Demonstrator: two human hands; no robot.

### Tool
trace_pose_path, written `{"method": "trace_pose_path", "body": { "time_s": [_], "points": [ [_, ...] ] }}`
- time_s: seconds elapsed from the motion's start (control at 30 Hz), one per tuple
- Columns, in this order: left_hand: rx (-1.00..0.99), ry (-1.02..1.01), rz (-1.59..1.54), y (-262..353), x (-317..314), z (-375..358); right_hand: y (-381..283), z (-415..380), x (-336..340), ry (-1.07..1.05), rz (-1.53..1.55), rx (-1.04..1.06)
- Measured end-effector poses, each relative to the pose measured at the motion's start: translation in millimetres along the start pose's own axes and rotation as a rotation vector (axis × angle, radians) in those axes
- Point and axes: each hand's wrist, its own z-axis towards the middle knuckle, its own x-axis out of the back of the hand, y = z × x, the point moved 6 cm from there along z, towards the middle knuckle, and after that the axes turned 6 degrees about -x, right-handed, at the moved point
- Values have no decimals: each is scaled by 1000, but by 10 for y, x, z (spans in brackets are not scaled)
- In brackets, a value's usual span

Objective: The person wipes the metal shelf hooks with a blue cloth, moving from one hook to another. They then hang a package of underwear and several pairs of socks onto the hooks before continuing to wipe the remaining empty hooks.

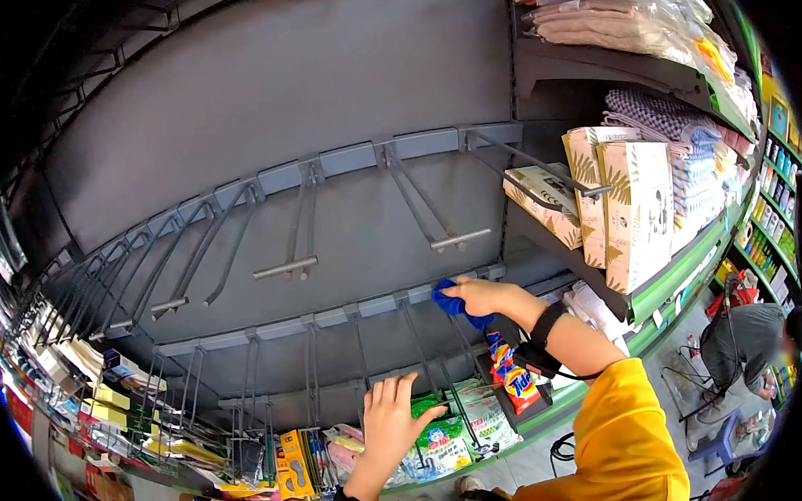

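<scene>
My right hand [476, 297] is closed around a bunched blue cloth [448, 304], pressed near the lower hook rail [416, 295] of the grey display rack. Part of the cloth hangs below the fingers. Lower down, my left hand [395, 421] is held with fingers stretched and thumb out, holding nothing. It is in front of green and white packaged bags [441, 441] on the bottom level. Below my right forearm lies an orange Tide pack [512, 375] on a dark shelf.
Metal hooks [459, 239] jut out from the rack. To the right are patterned boxes [636, 204] and folded towels [693, 175] on shelves. Small packaged goods [130, 388] hang at the left. Another person [741, 343] sits at the far right near a purple stool [721, 447].
</scene>
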Motion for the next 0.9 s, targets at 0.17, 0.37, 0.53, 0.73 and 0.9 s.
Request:
{"method": "trace_pose_path", "body": {
  "time_s": [0.17, 0.37, 0.53, 0.73, 0.9],
  "points": [
    [-12, -10, 3, -4, -40, -8, -284, -427, -15, -146, -39, 165],
    [-65, 65, -29, 44, -27, -1, -515, -1245, -31, -316, 31, 222],
    [-91, 8, -118, 85, -88, -19, -385, -1760, 358, 78, 279, 169],
    [-128, -12, -157, 184, -53, 41, -203, -2269, -385, -34, 490, 8],
    [-151, -38, -172, 181, -63, 55, -445, -1640, -1496, 307, 894, -62]
  ]
}}
